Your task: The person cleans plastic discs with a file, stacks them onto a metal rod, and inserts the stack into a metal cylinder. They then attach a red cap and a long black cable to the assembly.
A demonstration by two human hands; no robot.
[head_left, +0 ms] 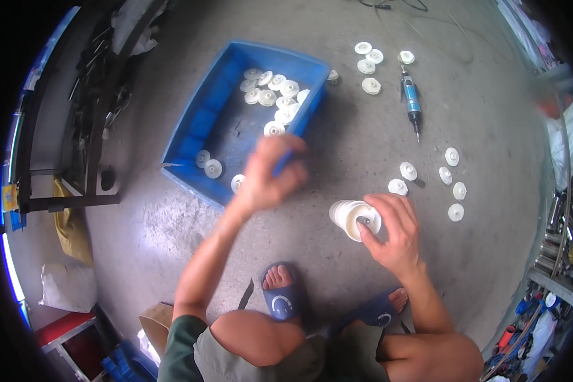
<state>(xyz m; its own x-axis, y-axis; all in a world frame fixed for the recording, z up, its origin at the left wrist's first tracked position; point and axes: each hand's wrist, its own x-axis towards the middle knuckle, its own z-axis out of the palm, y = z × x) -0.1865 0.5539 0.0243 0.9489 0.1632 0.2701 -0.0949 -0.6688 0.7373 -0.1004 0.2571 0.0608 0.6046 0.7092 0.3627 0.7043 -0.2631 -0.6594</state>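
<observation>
Head view, watched from beside the work: two bare hands above a grey concrete floor point(312, 239). The right hand point(393, 230) is closed on a ribbed, open-mouthed white plastic cylinder point(346, 218), fingers over its rim and thumb at the mouth, next to a small dark stub point(365, 221). The left hand point(274, 173) is blurred over the near right rim of a rectangular blue plastic bin point(197, 102); I cannot tell whether its fingers hold anything. The cylinder lies between that bin and a pair of round white plastic discs point(408, 170); more white discs with raised hubs point(267, 98) lie loose inside the bin.

Likely faults and their causes: (1) Slipping. The right hand's hold appears limited to the mouth end; if the ribs mark nested pieces, which I cannot determine, a tilt could let the far ones slide away. (2) Knocking. The left hand passes close to the bin's rim, so a hurried sweep could catch it and jar the discs. (3) Scattering. The floor pair sits just beside the right hand, and a backward sweep of the knuckles could push them off. (4) Snagging. A slim blue-and-black power screwdriver point(411, 99) lies with its bare metal bit toward the working area; a careless reach there could meet the tip.
</observation>
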